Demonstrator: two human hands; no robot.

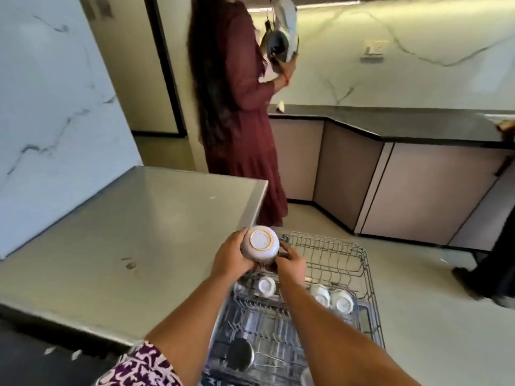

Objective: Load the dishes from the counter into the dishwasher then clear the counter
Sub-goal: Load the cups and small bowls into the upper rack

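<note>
My left hand (230, 254) grips a white bowl (259, 243) turned upside down, its gold-ringed base facing me, above the far left corner of the dishwasher's wire rack (348, 263). My right hand (291, 264) holds the bowl's lower right side with curled fingers. In the rack lie three small white cups (266, 286), (320, 294), (342, 301), upside down. A steel cup (239, 353) sits in the lower rack near me.
A grey steel counter (125, 235) lies to the left of the rack. A person in a maroon dress (245, 107) stands beyond it by a black counter (404, 121). Another person's leg and shoe (485, 277) are at the right, on the pale floor.
</note>
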